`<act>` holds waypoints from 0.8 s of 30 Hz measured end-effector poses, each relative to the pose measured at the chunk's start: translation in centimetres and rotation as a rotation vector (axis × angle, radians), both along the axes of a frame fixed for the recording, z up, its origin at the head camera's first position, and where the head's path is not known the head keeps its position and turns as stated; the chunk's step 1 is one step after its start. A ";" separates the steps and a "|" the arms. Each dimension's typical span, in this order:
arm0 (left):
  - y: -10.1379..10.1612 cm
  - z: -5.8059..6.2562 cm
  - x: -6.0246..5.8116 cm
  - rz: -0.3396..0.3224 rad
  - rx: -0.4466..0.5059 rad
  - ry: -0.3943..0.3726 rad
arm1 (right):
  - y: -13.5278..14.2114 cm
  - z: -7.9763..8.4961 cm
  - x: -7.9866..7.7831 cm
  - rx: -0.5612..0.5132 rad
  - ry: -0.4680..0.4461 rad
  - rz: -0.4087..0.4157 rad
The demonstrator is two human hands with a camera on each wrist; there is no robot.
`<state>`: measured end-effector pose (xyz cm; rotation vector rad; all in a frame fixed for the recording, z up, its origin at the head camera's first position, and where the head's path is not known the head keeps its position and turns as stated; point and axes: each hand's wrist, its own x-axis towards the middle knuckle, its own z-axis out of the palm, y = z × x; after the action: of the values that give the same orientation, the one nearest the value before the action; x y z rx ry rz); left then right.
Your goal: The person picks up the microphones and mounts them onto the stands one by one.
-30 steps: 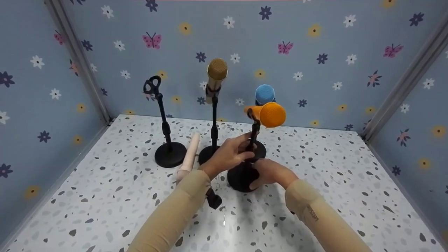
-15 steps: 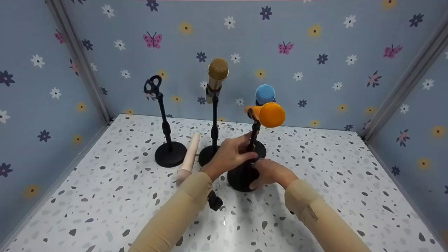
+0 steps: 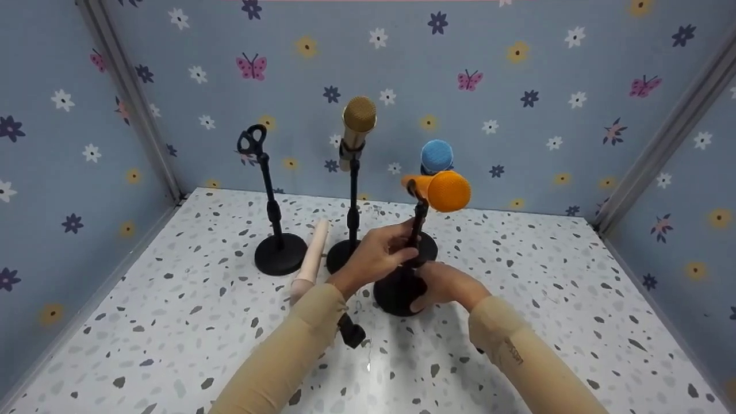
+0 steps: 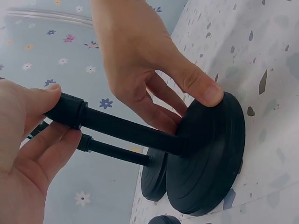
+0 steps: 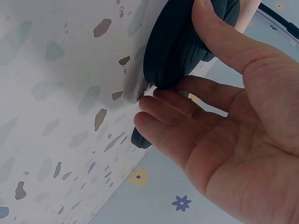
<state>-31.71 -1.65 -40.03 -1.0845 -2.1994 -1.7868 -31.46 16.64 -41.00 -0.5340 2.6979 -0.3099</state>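
With our right hand [image 5: 238, 126], we grip the black round base [image 5: 170, 46] at its rim, thumb against the upper face. We observe the speckled tabletop [image 5: 51, 126] adjoining the flower-printed wall [image 5: 156, 198].

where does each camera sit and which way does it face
Head: on the head, facing forward and down at the tabletop and orange microphone; sleeves, left grip and right grip show.
Left wrist: on that wrist, facing a black pole and base; both grips show.
Right wrist: on that wrist, facing the base; right grip shows.
Both wrist views share base and right grip.
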 end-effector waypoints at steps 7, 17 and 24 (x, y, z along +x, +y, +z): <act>0.2 0.0 0.1 0.074 -0.011 0.052 | 0.1 -0.2 0.0 0.003 0.012 0.009; 0.2 -0.3 0.0 0.130 -0.040 0.167 | 0.3 -0.2 0.2 -0.021 0.053 0.054; 0.2 -0.4 0.0 0.137 -0.063 0.167 | 0.3 -0.3 0.2 -0.026 0.047 0.040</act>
<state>-31.69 -1.41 -40.46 -1.0271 -2.1859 -1.5234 -31.30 16.98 -41.28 -0.6096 2.7283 -0.3260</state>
